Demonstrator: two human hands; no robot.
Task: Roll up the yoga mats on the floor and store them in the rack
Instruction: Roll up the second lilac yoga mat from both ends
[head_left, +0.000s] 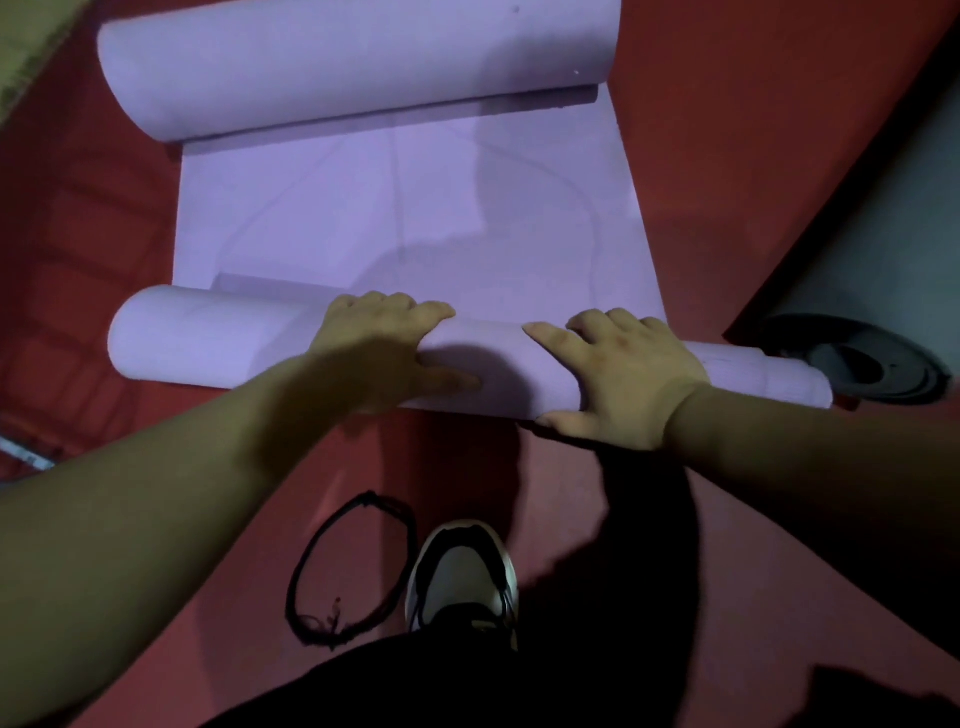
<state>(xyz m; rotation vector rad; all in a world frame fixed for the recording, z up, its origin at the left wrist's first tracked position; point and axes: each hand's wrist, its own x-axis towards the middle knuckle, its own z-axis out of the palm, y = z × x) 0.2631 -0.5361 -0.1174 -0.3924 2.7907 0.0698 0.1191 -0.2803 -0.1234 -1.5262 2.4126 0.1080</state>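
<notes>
Over the near roll of the yoga mat (410, 218), left hand (384, 345) and right hand (621, 376) are clamping down; roll axis is running crosswise, flat stretch lying ahead.

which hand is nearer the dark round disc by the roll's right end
Right. The right hand grips the near roll toward its right end, closer to the dark round disc; the left hand grips the roll's middle, farther left.

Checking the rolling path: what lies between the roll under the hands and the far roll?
In the head view, only the mat's flat unrolled stretch lies between the near roll and the far roll; nothing sits on it.
</notes>
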